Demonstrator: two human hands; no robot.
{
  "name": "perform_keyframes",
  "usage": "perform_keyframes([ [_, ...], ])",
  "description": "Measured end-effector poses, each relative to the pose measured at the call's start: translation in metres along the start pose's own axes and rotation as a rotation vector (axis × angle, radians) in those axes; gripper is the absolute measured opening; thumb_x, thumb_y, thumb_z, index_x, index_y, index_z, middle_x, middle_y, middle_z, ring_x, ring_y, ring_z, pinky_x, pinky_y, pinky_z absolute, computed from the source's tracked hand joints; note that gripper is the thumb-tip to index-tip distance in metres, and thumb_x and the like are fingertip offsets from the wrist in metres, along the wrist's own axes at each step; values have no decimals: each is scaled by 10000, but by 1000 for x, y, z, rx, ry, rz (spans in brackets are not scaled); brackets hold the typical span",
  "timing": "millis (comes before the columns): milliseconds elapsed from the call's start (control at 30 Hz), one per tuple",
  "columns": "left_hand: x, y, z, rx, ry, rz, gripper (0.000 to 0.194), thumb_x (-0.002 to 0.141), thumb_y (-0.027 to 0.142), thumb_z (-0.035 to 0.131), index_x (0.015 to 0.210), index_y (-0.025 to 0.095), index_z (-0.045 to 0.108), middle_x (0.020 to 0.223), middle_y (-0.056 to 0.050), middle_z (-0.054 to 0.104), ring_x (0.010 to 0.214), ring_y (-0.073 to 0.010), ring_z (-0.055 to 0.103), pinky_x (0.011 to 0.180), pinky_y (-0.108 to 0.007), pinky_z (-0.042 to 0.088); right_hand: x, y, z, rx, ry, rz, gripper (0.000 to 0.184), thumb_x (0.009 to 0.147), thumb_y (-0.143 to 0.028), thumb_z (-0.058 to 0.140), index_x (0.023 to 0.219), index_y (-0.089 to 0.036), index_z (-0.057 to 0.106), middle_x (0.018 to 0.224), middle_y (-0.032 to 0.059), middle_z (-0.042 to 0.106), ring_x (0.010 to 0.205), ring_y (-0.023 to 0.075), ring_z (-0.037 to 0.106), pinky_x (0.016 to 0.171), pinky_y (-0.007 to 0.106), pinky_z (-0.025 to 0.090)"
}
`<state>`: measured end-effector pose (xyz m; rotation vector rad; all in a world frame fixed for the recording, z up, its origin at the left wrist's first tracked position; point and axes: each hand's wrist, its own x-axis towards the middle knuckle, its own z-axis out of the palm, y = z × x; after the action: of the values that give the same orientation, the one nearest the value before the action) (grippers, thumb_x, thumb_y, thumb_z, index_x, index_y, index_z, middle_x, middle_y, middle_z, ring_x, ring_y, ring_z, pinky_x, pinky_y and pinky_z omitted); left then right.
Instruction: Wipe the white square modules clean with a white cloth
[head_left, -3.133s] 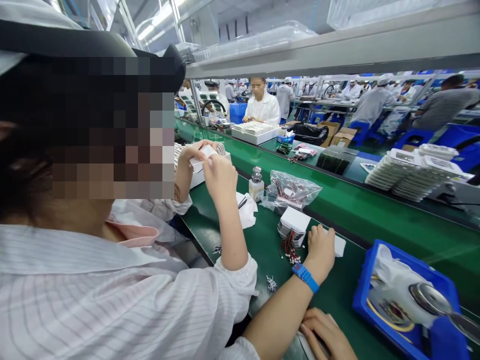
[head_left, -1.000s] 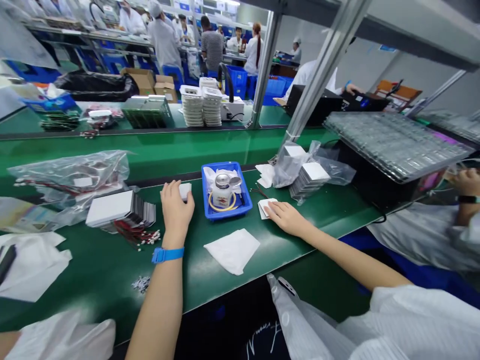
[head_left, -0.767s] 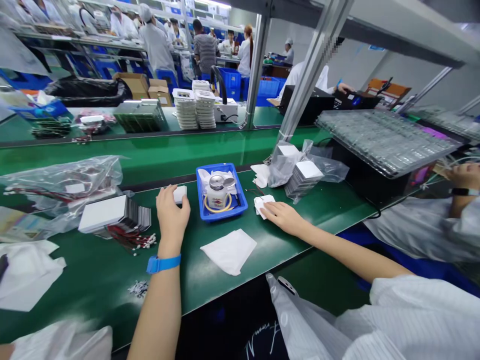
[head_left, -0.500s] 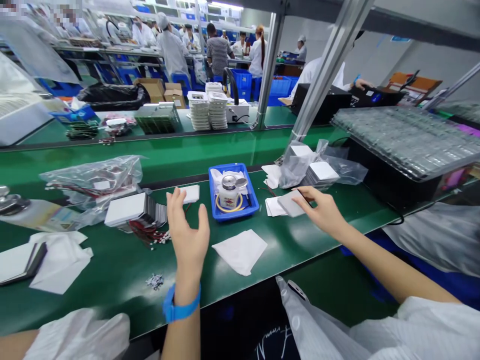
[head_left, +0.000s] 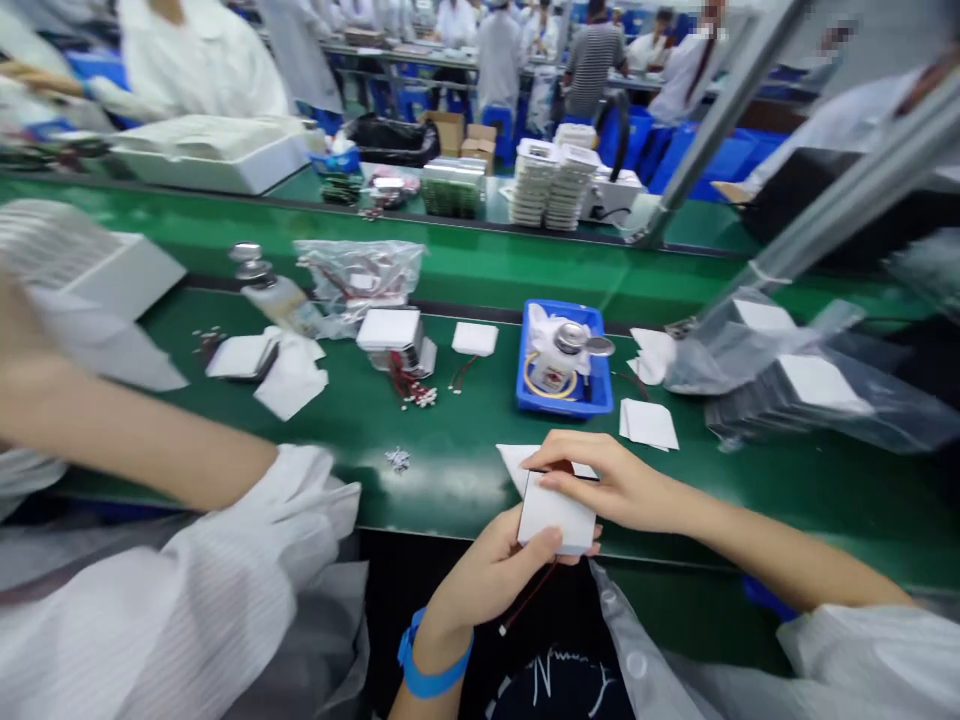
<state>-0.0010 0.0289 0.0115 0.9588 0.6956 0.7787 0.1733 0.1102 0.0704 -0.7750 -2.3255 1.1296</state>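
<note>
The person at the bench (head_left: 450, 440) has a flat white pack (head_left: 555, 512) tilted up in both hands, just above the near edge, its broad face turned toward the wearer. The left hand (head_left: 499, 560) is grasping it from below, thumb pressed on the near part of that face, other fingers wrapped underneath. The right hand (head_left: 611, 480) comes over from the other side with its fingers at the far edge; whether they truly pinch there or only rest, I cannot tell. A thin lead (head_left: 529, 600) hangs from the near end, a small plug (head_left: 502, 630) dangling free. I'd judge the pack light enough for one hand, stiff across its faces, a bit slick, and wary of bending or denting. The side edges look the best place to take hold, with spread fingers supporting beneath; the lead seems the weakest part and a poor handle. Just behind the hands lies a white cloth (head_left: 511, 460), partly hidden by them. Farther back, a similar spare (head_left: 475, 338) lies between the stack (head_left: 390, 330) and the blue tray (head_left: 564, 405), which holds a bottle (head_left: 553, 372).
</note>
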Motion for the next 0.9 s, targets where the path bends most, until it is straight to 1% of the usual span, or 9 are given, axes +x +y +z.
perform_keyframes([
  [67, -5, -1, -3, -65, 64, 63, 382, 945, 431, 585, 1178, 142, 678, 1124, -118, 742, 997, -249, 719, 917, -366, 558, 16, -1, 4, -5, -52, -46, 229, 1000, -265, 498, 1136, -176, 660, 911, 52, 672, 791, 127, 625, 679, 238, 512],
  [167, -11, 1, -9, -112, 109, 158, 357, 946, 418, 587, 1154, 152, 702, 1093, -104, 753, 981, -249, 725, 892, -356, 570, 35, -5, 9, -30, -116, -132, 256, 1010, -250, 474, 1187, -196, 651, 980, 65, 689, 823, 130, 641, 695, 245, 527],
  [300, -20, 5, -13, -73, 170, 233, 344, 947, 421, 584, 1106, 157, 735, 1024, -91, 770, 953, -235, 727, 876, -323, 567, 48, -3, 18, -38, -89, -280, 267, 1003, -216, 481, 1199, -197, 662, 970, 73, 697, 844, 142, 651, 690, 256, 548],
  [400, -22, 4, -14, -76, 213, 237, 354, 944, 427, 587, 1130, 159, 726, 1005, -88, 773, 912, -223, 731, 849, -310, 570, 51, 4, 24, -11, -75, -337, 260, 990, -178, 497, 1179, -202, 673, 985, 74, 710, 881, 150, 661, 712, 269, 565],
  [500, -21, 0, -17, -60, 238, 227, 385, 933, 451, 595, 1130, 146, 721, 991, -93, 771, 890, -227, 730, 846, -319, 568, 52, 9, 28, 28, -48, -350, 229, 978, -155, 515, 1117, -199, 691, 992, 69, 722, 897, 147, 675, 724, 266, 570],
  [567, -20, -3, -20, -33, 267, 213, 407, 924, 469, 601, 1137, 142, 714, 1008, -95, 767, 914, -234, 723, 863, -326, 560, 53, 9, 29, 29, -32, -316, 204, 969, -165, 539, 1113, -191, 681, 986, 66, 728, 884, 145, 681, 735, 268, 570],
  [700, -17, -9, -28, 13, 308, 159, 446, 913, 498, 604, 1162, 138, 692, 1078, -101, 749, 986, -251, 703, 879, -332, 549, 56, 11, 32, 11, -42, -239, 174, 966, -200, 556, 1098, -183, 668, 994, 70, 730, 899, 155, 681, 774, 294, 571],
  [800, -13, -12, -32, -16, 284, 150, 450, 913, 495, 605, 1148, 121, 689, 1057, -110, 754, 969, -256, 713, 883, -344, 554, 58, 15, 34, 19, 6, -280, 154, 964, -184, 551, 1047, -183, 681, 967, 69, 732, 898, 161, 678, 777, 306, 573],
  [900, -9, -14, -33, -78, 259, 182, 431, 923, 461, 604, 1166, 112, 671, 1027, -111, 763, 957, -252, 725, 900, -356, 558, 60, 19, 37, 24, 57, -316, 161, 956, -156, 552, 1035, -182, 690, 962, 69, 738, 888, 159, 683, 770, 301, 577],
])
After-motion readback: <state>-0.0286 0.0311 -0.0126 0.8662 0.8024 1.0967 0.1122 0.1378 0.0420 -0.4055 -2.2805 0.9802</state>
